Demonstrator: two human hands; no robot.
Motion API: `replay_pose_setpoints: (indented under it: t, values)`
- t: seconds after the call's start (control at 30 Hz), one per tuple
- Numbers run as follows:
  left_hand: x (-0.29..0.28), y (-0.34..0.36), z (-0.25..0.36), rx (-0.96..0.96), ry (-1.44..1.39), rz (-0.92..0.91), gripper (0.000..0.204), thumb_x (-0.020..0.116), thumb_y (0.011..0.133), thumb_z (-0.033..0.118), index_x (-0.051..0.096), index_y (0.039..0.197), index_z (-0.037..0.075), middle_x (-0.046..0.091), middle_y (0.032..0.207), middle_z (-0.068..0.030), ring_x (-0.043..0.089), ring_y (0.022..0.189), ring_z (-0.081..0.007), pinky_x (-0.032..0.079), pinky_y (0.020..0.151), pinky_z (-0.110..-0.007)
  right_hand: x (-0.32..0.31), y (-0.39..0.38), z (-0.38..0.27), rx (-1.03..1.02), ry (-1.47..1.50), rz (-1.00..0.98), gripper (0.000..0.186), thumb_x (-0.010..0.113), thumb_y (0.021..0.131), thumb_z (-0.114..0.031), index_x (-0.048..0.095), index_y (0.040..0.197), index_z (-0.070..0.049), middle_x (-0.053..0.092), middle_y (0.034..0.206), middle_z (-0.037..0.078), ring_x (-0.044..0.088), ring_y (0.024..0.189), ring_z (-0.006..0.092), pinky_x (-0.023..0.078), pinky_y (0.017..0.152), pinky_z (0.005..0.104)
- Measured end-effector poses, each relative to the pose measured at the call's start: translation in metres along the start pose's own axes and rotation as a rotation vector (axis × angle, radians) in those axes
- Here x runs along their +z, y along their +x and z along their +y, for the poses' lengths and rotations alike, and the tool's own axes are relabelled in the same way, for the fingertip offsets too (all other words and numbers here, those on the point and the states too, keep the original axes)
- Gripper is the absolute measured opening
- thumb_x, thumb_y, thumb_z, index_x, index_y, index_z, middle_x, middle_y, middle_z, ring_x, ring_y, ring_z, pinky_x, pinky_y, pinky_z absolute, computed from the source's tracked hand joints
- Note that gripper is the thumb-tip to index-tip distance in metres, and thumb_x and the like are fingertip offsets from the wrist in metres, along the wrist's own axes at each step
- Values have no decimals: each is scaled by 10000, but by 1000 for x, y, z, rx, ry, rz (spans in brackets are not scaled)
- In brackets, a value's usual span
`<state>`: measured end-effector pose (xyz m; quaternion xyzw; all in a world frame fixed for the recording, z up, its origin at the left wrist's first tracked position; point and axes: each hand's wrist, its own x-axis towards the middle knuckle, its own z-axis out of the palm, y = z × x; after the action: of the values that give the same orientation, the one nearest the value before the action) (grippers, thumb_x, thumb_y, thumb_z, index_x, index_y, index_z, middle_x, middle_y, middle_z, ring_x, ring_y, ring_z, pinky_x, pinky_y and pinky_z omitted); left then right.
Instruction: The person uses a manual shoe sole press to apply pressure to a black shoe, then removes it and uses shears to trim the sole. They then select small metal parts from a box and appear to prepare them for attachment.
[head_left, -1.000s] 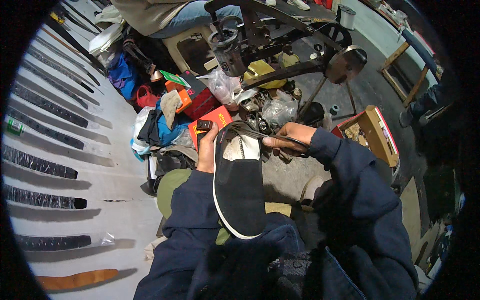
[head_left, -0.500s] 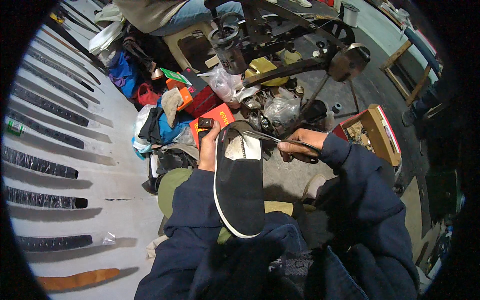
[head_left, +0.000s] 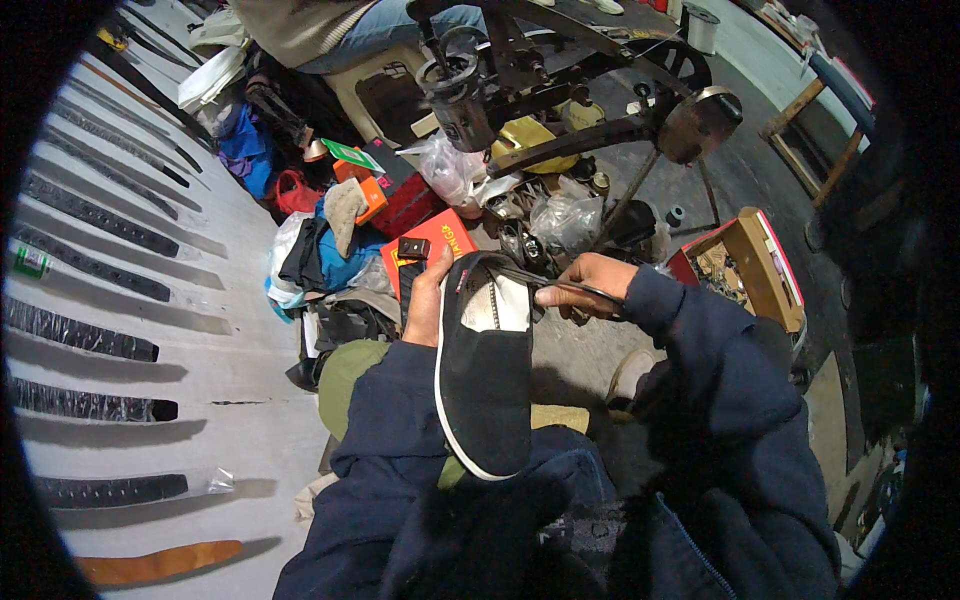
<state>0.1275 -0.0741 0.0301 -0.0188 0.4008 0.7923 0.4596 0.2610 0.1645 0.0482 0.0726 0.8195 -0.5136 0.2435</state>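
Observation:
A black slip-on shoe (head_left: 484,385) with a white sole edge and pale lining lies upright over my lap, its toe pointing toward me. My left hand (head_left: 428,295) is closed on its left side near the heel, thumb up. At the right side of the heel opening my right hand (head_left: 590,285) grips a pair of dark scissors (head_left: 606,294). Their blades reach along the shoe's heel rim. The blade tips are hard to make out against the dark edge.
Ahead stands a black iron machine (head_left: 590,135) with a metal can (head_left: 462,105). Plastic bags (head_left: 565,215), an orange-red box (head_left: 440,235) and cloths crowd the floor. An open carton (head_left: 765,260) of small pieces is at right. Belts (head_left: 90,330) line the white surface at left. Someone sits beyond.
My right hand has shifted left, bringing the scissors closer along the shoe's heel. My left hand and the shoe have moved slightly to the right.

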Motion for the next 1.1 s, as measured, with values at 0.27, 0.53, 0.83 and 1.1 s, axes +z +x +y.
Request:
replay_pose_setpoints:
  t: [0.27, 0.53, 0.83, 1.1]
  values:
    - [-4, -1, 4, 77, 22, -61, 403, 550, 1049, 361, 717, 1105, -1, 758, 1013, -126, 730, 875, -221, 593, 804, -348, 10, -19, 15, -120, -41, 28, 715, 697, 813, -756, 707, 751, -44, 541, 579, 11, 526, 534, 129, 403, 495, 314]
    - [20, -12, 5, 298, 209, -173, 519, 469, 1066, 372, 515, 1383, -37, 699, 1187, -163, 692, 1059, -249, 538, 967, -362, 17, -31, 8, -234, -97, 164, 688, 726, 841, -668, 724, 872, 19, 647, 693, 163, 617, 633, 263, 492, 629, 401]
    - [63, -56, 27, 1084, 648, -96, 1025, 928, 650, 568, 469, 1398, 39, 581, 1314, -129, 613, 1163, -239, 495, 1012, -367, 33, -76, 15, -281, -250, 427, 557, 823, 804, -530, 713, 927, 2, 625, 667, 166, 599, 583, 335, 478, 586, 398]
    - [77, -63, 20, 1514, 813, -217, 1080, 985, 549, 496, 453, 1385, 68, 557, 1268, -188, 622, 1097, -289, 523, 950, -410, 47, -91, 34, -231, -58, 499, 495, 827, 842, -428, 668, 898, 38, 582, 678, 150, 524, 632, 192, 453, 615, 367]
